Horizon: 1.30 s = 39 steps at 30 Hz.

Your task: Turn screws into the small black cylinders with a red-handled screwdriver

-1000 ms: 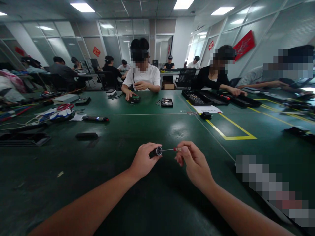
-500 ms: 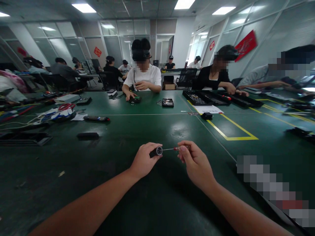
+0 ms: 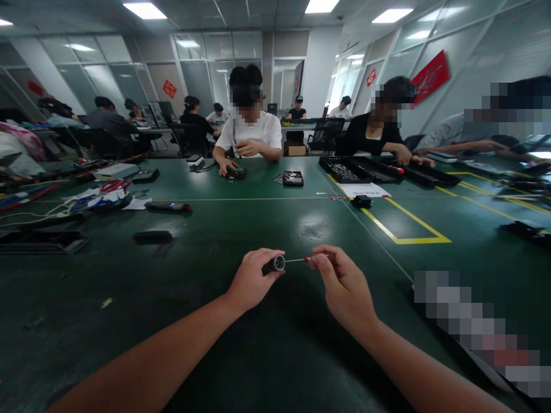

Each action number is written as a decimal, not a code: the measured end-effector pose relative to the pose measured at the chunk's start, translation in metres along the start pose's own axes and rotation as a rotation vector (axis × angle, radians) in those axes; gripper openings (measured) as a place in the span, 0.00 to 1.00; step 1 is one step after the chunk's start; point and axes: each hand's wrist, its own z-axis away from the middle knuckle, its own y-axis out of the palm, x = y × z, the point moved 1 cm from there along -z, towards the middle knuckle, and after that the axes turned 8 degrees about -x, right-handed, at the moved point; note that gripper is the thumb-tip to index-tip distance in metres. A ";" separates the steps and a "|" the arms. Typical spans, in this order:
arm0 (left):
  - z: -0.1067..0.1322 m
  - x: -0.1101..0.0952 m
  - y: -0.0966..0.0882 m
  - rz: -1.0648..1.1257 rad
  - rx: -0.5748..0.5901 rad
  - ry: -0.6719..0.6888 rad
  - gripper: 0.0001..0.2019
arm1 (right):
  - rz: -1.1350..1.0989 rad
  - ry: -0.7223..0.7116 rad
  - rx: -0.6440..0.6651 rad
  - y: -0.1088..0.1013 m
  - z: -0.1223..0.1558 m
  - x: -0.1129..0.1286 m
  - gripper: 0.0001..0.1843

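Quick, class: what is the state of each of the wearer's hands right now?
Left hand: closed, holding a dark cylinder.
Right hand: closed, holding a thin screwdriver.

Illumination is moderate to dim, supplied by white ceiling panels (image 3: 144,10). Diffuse glare marks the green tabletop (image 3: 241,373); its near portion is dark, with soft shadow beneath the right hand (image 3: 344,287). The left hand (image 3: 252,282) reads fairly clear. Side margins show stretching and smearing. Pixel blocks (image 3: 469,327) obscure the lower right.
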 end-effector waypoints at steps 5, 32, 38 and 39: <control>0.001 0.000 0.000 -0.007 0.016 0.062 0.20 | -0.046 0.041 -0.049 0.003 -0.002 -0.003 0.15; -0.004 0.003 -0.004 -0.077 -0.013 0.118 0.20 | -0.122 0.073 0.007 0.002 -0.006 -0.006 0.12; -0.003 0.004 -0.004 -0.087 0.002 0.123 0.20 | -0.237 0.053 0.061 0.001 -0.003 -0.005 0.17; -0.003 0.004 -0.004 -0.089 0.009 0.119 0.20 | -0.210 0.062 0.051 0.001 -0.003 -0.005 0.20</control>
